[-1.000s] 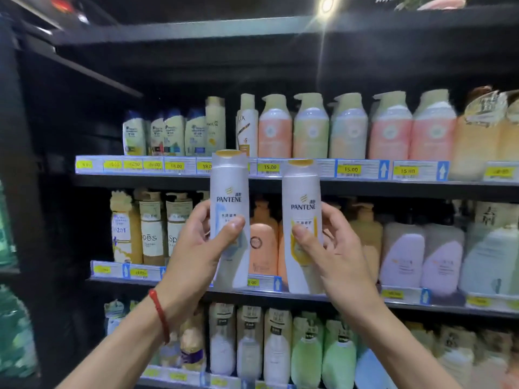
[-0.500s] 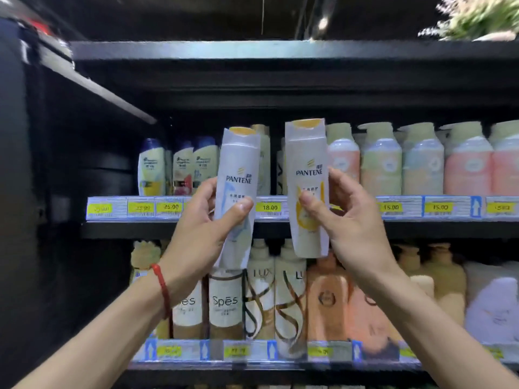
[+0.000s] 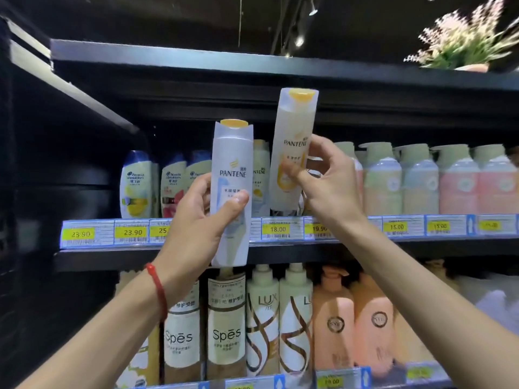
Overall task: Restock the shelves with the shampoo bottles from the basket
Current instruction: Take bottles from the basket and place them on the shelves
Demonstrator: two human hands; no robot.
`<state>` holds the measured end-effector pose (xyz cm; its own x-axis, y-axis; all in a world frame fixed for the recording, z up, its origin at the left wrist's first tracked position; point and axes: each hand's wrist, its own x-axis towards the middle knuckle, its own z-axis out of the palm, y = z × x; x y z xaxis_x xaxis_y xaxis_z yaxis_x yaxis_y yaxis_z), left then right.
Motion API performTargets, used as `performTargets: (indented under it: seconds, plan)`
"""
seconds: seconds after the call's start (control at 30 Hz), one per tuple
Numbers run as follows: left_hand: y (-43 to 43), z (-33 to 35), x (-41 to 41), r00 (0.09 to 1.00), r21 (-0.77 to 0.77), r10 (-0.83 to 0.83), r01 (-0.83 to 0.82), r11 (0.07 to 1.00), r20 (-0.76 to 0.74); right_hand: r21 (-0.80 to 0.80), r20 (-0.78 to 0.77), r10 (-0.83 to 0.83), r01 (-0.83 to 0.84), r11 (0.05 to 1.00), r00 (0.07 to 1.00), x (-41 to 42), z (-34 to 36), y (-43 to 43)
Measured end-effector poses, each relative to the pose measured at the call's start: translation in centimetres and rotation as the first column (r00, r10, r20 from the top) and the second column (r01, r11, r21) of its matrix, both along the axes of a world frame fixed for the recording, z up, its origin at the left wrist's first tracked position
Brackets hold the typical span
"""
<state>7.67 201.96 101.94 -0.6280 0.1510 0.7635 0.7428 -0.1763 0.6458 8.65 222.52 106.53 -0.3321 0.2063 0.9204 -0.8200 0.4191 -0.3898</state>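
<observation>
Blue-capped white Head & Shoulders bottles (image 3: 134, 183) stand at the left end of a black metal shelf (image 3: 112, 258) fronted with yellow price tags (image 3: 132, 233). A person's left hand (image 3: 196, 223), a red string bracelet (image 3: 158, 293) on its wrist, grips a white-and-blue Pantene shampoo bottle with a yellow cap (image 3: 231, 175). The thumb lies across the label and the fingers are curled behind. The bottle is upright in front of the shelf edge, not yet on it. Just right, the right hand (image 3: 331, 186) pinches a white-and-yellow Pantene shampoo bottle (image 3: 293, 141) between thumb and curled fingers. This bottle leans slightly, its base low at the shelf beside a matching Pantene bottle (image 3: 261, 175) standing there; contact cannot be told. Pastel pump bottles (image 3: 421, 181) fill the shelf further right.
</observation>
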Motion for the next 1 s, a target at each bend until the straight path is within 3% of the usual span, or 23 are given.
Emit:
performTargets:
  seconds: [0.33, 0.6, 0.8, 1.0]
  plan:
    - [0.5, -0.2, 0.1, 1.0, -0.018, 0.002, -0.002, 1.0, -0.02, 0.09, 0.121, -0.1, 0.09, 0.992, 0.988, -1.7, -2.3, 0.3]
    - [0.3, -0.3, -0.2, 1.0, -0.011, -0.015, 0.016, 1.0, 0.022, 0.115, 0.137, -0.272, 0.258, 0.959, 0.952, -1.0, -2.2, 0.0]
    - [0.3, -0.4, -0.4, 0.997, 0.015, -0.054, 0.053, 0.998, 0.052, 0.214, 0.015, -0.516, 0.501, 0.838, 0.856, -1.1, -2.7, -1.4]
    - [0.2, -0.2, -0.8, 0.994, 0.03, -0.087, 0.085, 0.996, 0.067, 0.201, 0.032, -0.591, 0.574, 0.794, 0.806, -1.2, -2.6, -1.1]
